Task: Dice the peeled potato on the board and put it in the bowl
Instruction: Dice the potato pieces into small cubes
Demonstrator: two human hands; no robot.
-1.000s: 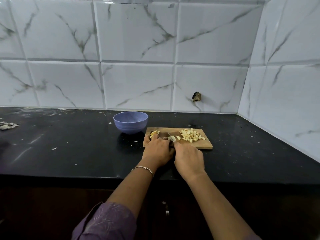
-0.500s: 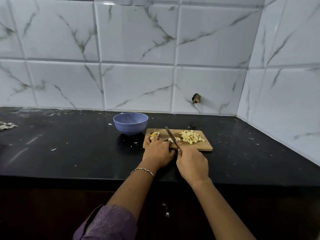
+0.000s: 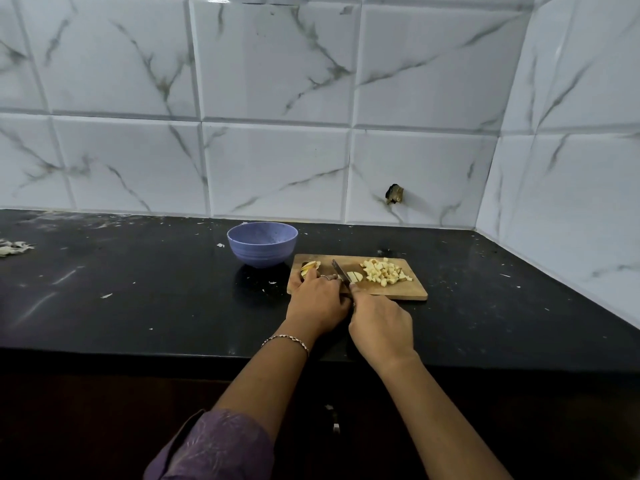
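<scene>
A wooden board [image 3: 401,291] lies on the black counter. A pile of diced potato [image 3: 383,271] sits on its right half. My left hand [image 3: 317,301] presses down on potato strips [image 3: 309,267] at the board's left end. My right hand [image 3: 381,327] grips a knife [image 3: 340,270], whose blade slants over the board beside a few freshly cut pieces [image 3: 355,277]. The knife handle is hidden inside my fist. A blue bowl [image 3: 262,243] stands just left of the board, behind it.
The black counter [image 3: 138,289] carries scattered white specks, and scraps of peel [image 3: 12,247] lie at its far left. Marble-look tiled walls rise behind and to the right. A dark cabinet front runs below the counter edge.
The knife blade has lifted from flat under my hands to a visible slant over the board. My right hand has drawn back a little toward me. My left hand stays on the strips.
</scene>
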